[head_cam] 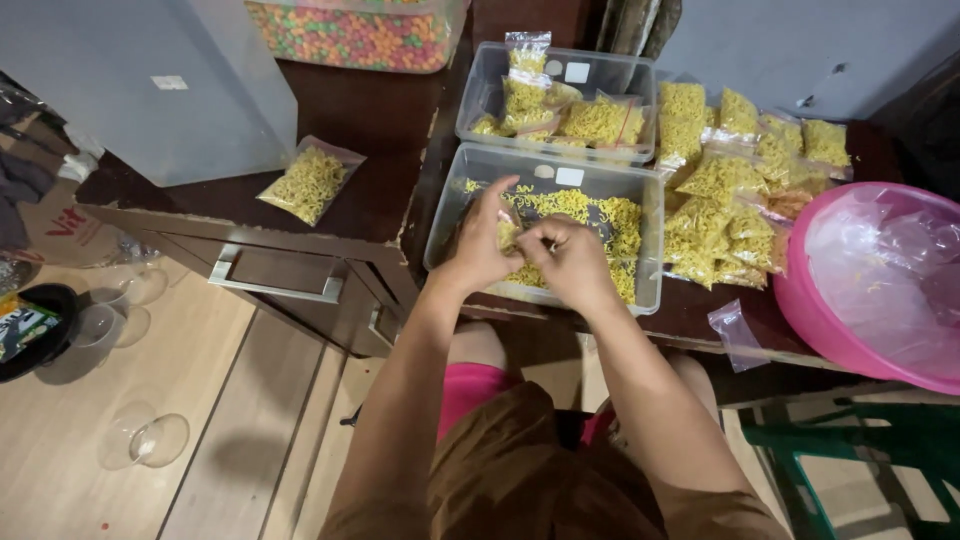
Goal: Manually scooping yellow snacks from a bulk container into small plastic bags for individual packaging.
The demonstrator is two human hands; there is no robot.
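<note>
Both hands meet over the near tub (pixel 640 295). The left hand (pixel 487 245) and the right hand (pixel 572 262) close their grip together on a small clear bag (pixel 512 236) of yellow snack, fingers pinched at its top; the bag sits between the palms, just above the loose yellow snack (pixel 610 222) in the tub.

The near tub is clear plastic, rectangular, with a white label (pixel 569 176) on its far wall. Its near edge stands close to the edge of the dark wooden desk (pixel 370 130), so there is little room toward the person. Touching it on the far side is a second clear tub (pixel 478 95) with filled bags standing inside.

To the right lies a pile of filled bags (pixel 735 190), and next to it a pink basin (pixel 800 300) lined with thin plastic, which hangs over the desk edge. An empty bag (pixel 737 335) lies near this edge. To the left, one filled bag (pixel 308 182) lies alone with free room around it, beside a grey box (pixel 150 90). Far away stands a tub of coloured snack (pixel 350 35).
</note>
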